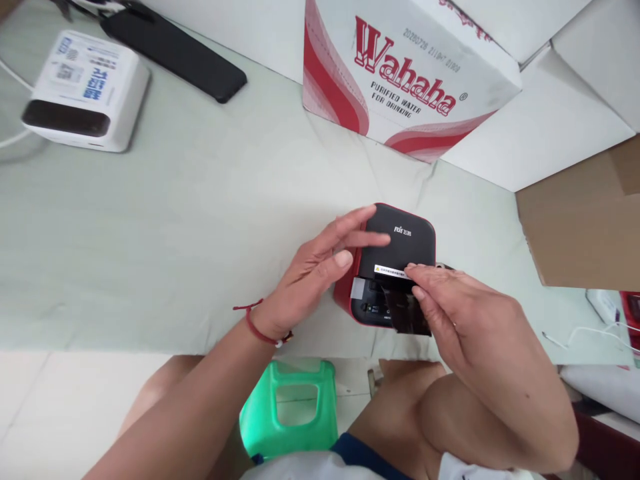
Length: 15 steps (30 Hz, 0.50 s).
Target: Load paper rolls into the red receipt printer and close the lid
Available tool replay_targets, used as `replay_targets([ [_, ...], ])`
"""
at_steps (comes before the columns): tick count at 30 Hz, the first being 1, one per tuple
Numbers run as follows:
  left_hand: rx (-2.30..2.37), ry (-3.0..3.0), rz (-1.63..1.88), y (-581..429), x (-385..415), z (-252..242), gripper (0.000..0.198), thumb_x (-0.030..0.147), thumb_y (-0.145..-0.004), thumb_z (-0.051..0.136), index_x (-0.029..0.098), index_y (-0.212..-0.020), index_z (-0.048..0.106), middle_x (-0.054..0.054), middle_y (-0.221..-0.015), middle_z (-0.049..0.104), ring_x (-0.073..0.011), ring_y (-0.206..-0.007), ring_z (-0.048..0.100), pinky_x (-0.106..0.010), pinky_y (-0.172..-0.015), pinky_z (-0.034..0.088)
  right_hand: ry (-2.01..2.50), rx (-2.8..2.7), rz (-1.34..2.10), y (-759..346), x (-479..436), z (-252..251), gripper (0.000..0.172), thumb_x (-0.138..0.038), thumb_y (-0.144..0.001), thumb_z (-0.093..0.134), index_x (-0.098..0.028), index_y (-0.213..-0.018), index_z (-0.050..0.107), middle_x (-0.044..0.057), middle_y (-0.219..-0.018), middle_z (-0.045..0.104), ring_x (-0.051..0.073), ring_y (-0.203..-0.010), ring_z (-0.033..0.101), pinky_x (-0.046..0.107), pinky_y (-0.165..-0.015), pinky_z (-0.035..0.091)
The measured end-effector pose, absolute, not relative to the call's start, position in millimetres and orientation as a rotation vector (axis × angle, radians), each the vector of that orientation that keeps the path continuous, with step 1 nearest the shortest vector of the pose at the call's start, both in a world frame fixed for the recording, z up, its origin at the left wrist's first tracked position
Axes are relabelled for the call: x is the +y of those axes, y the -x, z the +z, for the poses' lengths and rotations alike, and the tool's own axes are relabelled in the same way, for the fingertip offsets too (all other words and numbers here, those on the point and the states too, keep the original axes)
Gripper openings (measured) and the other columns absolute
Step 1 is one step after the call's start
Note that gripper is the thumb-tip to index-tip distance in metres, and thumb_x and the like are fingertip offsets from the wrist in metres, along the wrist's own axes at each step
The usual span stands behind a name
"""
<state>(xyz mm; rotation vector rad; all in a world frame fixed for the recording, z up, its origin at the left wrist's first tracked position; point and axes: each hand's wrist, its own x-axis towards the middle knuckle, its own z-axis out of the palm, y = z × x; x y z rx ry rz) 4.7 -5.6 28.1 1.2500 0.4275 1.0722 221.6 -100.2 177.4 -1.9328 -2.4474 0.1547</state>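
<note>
A small black and red printer [400, 247] sits on the pale green cloth near its front edge. My left hand [315, 267] rests on the printer's left side and lid, fingers stretched out flat. My right hand [450, 313] pinches a dark strip of film [405, 310] that hangs from the printer's front, just under a white warning label [390, 271]. A red cord bracelet circles my left wrist.
A white device [85, 90] and a black phone [175, 50] lie at the back left. A Wahaha water carton [400, 73] stands behind the printer, with white boxes and brown cardboard [580, 227] to the right. A green plastic stool [290, 413] shows between my knees.
</note>
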Motion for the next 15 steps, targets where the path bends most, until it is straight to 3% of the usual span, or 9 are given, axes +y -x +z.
replay_targets([
  [3, 0.525, -1.414, 1.028, -4, -6, 35, 0.056, 0.062, -0.120, 0.057, 0.040, -0.170, 0.067, -0.003, -0.125, 0.094, -0.0359, -0.171, 0.059, -0.069, -0.155, 0.005, 1.922, -2.518, 0.023, -220, -96, 174, 0.047, -0.025, -0.123, 0.043, -0.023, -0.134, 0.089, 0.009, -0.133, 0.092, 0.033, -0.116, 0.092, 0.046, -0.091, 0.078],
  [5, 0.573, -1.459, 1.028, -4, -6, 37, 0.054, 0.063, -0.121, 0.055, 0.041, -0.169, 0.068, -0.002, -0.120, 0.094, -0.0351, -0.169, 0.062, -0.069, -0.155, 0.000, 1.974, -2.546, -0.037, -217, -92, 172, 0.050, -0.025, -0.121, 0.041, -0.026, -0.125, 0.091, 0.009, -0.123, 0.094, 0.032, -0.103, 0.093, 0.042, -0.074, 0.075],
  [8, 0.596, -1.464, 1.016, -4, -5, 35, 0.054, 0.061, -0.121, 0.056, 0.041, -0.170, 0.066, -0.001, -0.118, 0.094, -0.0343, -0.157, 0.071, -0.069, -0.154, -0.001, 2.076, -2.547, -0.070, -211, -91, 170, 0.049, -0.025, -0.119, 0.042, -0.028, -0.109, 0.091, 0.008, -0.110, 0.095, 0.029, -0.080, 0.090, 0.037, -0.052, 0.060],
  [10, 0.556, -1.447, 0.998, -3, -4, 32, 0.056, 0.056, -0.118, 0.066, 0.039, -0.172, 0.063, -0.001, -0.120, 0.093, -0.0340, -0.145, 0.078, -0.071, -0.154, 0.004, 2.112, -2.508, -0.087, -207, -91, 168, 0.049, -0.025, -0.118, 0.043, -0.028, -0.104, 0.089, 0.008, -0.107, 0.095, 0.027, -0.073, 0.087, 0.036, -0.050, 0.056],
  [12, 0.479, -1.394, 0.992, -3, -4, 29, 0.065, 0.048, -0.112, 0.077, 0.039, -0.173, 0.059, -0.003, -0.127, 0.091, -0.0345, -0.144, 0.078, -0.071, -0.153, 0.016, 2.108, -2.466, -0.088, -206, -91, 167, 0.049, -0.023, -0.118, 0.043, -0.027, -0.104, 0.089, 0.009, -0.106, 0.095, 0.028, -0.071, 0.087, 0.037, -0.051, 0.055],
  [15, 0.422, -1.302, 1.030, -3, -5, 25, 0.077, 0.040, -0.103, 0.086, 0.040, -0.174, 0.056, -0.006, -0.163, 0.077, -0.0375, -0.170, 0.057, -0.066, -0.153, 0.027, 2.059, -2.420, 0.007, -210, -91, 169, 0.048, -0.024, -0.120, 0.043, -0.026, -0.107, 0.090, 0.009, -0.107, 0.095, 0.030, -0.076, 0.090, 0.039, -0.054, 0.061],
])
